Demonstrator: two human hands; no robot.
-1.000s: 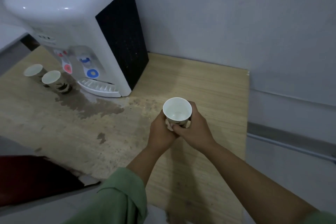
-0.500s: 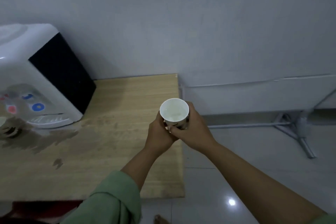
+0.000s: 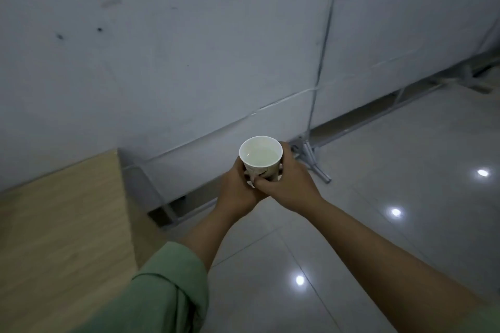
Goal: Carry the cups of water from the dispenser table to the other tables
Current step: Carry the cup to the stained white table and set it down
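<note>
- The paper cup [image 3: 261, 157] sits upright in front of the chest, above the tiled floor [image 3: 378, 224] and clear of the wooden counter [image 3: 62, 219], whose corner shows at lower left.
- Both grips are wrapped shut around the cup's lower wall: the left hand [image 3: 238, 189] cradles it from the left and beneath, the right hand [image 3: 289, 184] closes over it from the right, thumb across the front.
- Water stands fairly high inside, with a modest band of dry wall below the rim. A jolt in stride or a quick turn would likely slop it over the edge onto the fingers and the floor.
- The cup looks like thin paper. Squeezing harder to steady it would probably pinch the wall inward and push the water level up and out.
- The floor is glossy, mirroring the ceiling lights. Any spill there could make the next trips slippery.
- A metal partition foot [image 3: 313, 159] juts out along the wall [image 3: 189, 62] just ahead. Walking close to it risks a caught toe and a dropped cup.
- No destination counter is in view, so the route still needs finding; eyes lifted from the cup may let it tilt.
</note>
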